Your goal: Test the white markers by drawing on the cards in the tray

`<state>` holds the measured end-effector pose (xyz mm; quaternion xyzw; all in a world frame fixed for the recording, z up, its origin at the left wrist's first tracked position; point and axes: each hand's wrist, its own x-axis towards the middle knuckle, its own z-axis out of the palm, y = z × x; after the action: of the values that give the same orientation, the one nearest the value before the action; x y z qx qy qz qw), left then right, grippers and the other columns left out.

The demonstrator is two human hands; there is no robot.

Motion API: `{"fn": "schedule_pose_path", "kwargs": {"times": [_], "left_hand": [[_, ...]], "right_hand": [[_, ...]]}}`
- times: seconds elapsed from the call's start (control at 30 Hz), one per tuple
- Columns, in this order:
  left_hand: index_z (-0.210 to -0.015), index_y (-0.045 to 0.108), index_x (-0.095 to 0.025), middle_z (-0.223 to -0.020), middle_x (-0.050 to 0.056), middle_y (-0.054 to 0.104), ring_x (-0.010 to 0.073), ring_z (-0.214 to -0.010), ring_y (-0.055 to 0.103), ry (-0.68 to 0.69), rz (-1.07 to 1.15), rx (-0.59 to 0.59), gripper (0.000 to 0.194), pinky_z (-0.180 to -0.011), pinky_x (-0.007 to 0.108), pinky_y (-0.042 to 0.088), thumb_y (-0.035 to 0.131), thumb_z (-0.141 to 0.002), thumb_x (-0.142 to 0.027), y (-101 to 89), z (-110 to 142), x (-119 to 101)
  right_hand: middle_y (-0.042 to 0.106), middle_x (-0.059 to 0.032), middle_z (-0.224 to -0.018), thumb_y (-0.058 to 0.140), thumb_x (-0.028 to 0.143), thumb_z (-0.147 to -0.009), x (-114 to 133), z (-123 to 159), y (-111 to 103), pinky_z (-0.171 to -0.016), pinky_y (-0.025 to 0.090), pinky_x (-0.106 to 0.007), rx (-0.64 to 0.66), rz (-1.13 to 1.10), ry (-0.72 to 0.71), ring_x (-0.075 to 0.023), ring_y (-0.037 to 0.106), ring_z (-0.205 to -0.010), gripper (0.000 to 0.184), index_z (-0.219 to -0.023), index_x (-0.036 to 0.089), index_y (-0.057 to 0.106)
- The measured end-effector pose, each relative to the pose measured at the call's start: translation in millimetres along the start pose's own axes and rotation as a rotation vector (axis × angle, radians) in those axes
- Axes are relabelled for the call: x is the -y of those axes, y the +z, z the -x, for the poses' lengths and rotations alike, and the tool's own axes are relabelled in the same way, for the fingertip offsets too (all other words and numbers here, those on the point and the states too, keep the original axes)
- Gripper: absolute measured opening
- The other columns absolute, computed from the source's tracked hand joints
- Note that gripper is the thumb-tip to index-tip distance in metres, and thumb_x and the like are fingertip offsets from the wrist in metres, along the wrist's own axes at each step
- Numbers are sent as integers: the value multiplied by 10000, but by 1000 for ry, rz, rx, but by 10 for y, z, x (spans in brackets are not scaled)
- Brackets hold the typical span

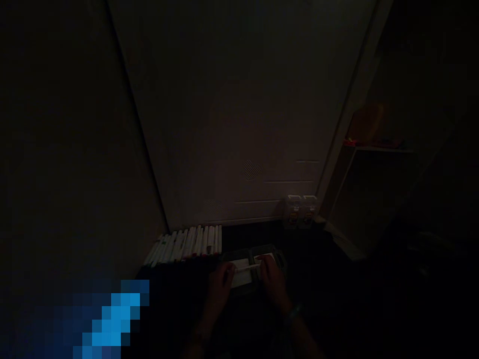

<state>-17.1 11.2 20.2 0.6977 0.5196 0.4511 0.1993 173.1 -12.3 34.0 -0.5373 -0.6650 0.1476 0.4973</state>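
The picture is very dark. A thin white marker (pixel 247 268) lies level between my two hands. My left hand (pixel 221 280) pinches its left end, and the fingers of my right hand (pixel 272 276) are closed on its right end. Just beneath is an open, see-through container (pixel 254 286) that looks split into two parts, each with something flat and white inside. To the left, a row of white markers (pixel 187 244) lies side by side on the dark floor. Colours and print on the held marker are too dim to read.
Two clear boxes with handles and labels (pixel 300 212) stand against a pale panel (pixel 239 124) at the back. On the right is a low cabinet (pixel 381 194) with an orange object (pixel 366 122) on top. A blurred blue patch (pixel 116 319) covers the lower left.
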Motion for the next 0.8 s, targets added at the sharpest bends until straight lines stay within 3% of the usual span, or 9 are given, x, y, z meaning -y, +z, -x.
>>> {"fn": "schedule_pose_path", "kwargs": {"times": [0.47, 0.8], "left_hand": [[-959, 581, -196, -961, 64, 659, 195, -910, 605, 14, -19, 34, 326, -822, 325, 456, 361, -857, -415, 13, -9, 49], [-958, 606, -184, -972, 76, 668, 207, -913, 612, -33, -29, -12, 369, -819, 336, 467, 366, -843, -440, 44, -6, 106]], "right_hand": [[598, -31, -965, 315, 225, -906, 59, -7, -31, -780, 409, -244, 14, 31, -26, -143, 558, -892, 270, -1057, 223, 539], [610, -33, -965, 321, 253, -910, 39, -7, -32, -776, 414, -242, 27, 27, -2, -145, 565, -889, 270, -1042, 221, 555]]}}
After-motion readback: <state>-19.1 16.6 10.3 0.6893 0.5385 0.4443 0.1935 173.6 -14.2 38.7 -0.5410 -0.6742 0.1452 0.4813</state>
